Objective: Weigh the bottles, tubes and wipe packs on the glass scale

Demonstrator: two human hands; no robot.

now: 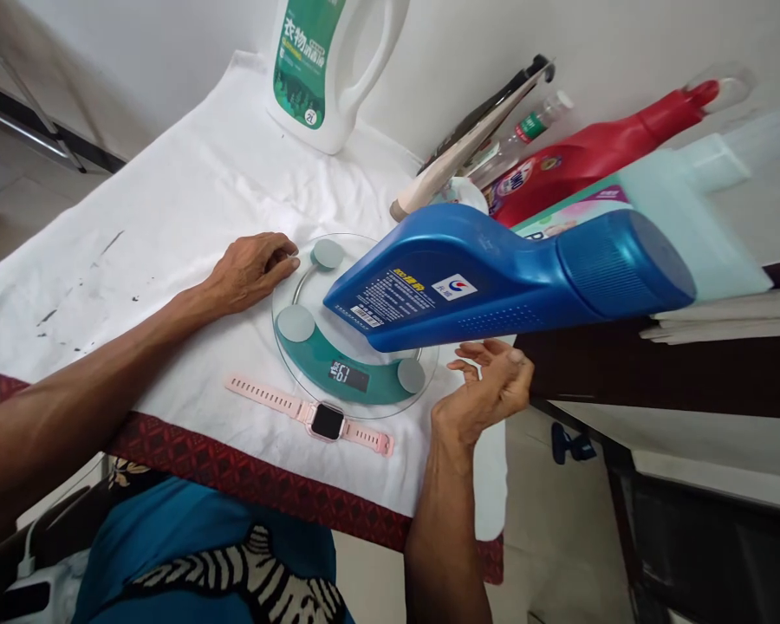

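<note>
A round glass scale with a green band and a lit display lies on the white cloth. On it stands a tall blue plastic bottle with a ribbed cap and a printed label, leaning to the right in view. My left hand rests at the scale's left rim, fingers curled in and thumb against them; whatever lies between them is hidden. Below the bottle, near the scale's right edge, my right hand is raised with its fingers loosely bent and apart, holding nothing. A pink-strapped smartwatch lies in front of the scale.
A white jug with a green label stands at the back. Along the wall are a red bottle, a pale green bottle, a clear bottle and long-handled items. The table's red-patterned border runs along the front.
</note>
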